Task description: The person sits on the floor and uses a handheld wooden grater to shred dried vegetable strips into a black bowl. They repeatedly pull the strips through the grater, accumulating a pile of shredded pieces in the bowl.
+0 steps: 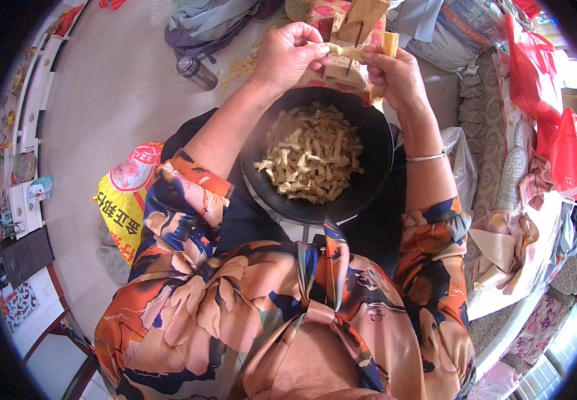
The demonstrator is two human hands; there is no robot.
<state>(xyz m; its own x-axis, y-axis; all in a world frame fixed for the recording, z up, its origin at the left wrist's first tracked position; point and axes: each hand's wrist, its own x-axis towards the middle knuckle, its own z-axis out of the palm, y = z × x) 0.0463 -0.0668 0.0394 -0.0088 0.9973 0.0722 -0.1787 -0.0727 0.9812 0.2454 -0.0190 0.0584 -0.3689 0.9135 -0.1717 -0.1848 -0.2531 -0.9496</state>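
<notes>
Between my two hands a pale yellow husk-like strip [349, 52] is stretched, with a knot or twist near its left end. My left hand [296, 52] pinches that end between thumb and fingers. The other end is in my right hand [391, 67], along with more strips that stick out above and below the fist. Behind the strip stands a wooden block with an upright metal blade [352, 52]. Below my hands a dark round pan [376, 172] rests at my lap, holding a heap of short, knotted pale pieces [313, 155].
Pale scraps [241, 67] lie on the tiled floor beside a clear bottle [197, 72] with a dark lid. A yellow printed bag [123, 200] is at my left. Red bags [536, 75] and cloths lie on a sofa [493, 105] at the right.
</notes>
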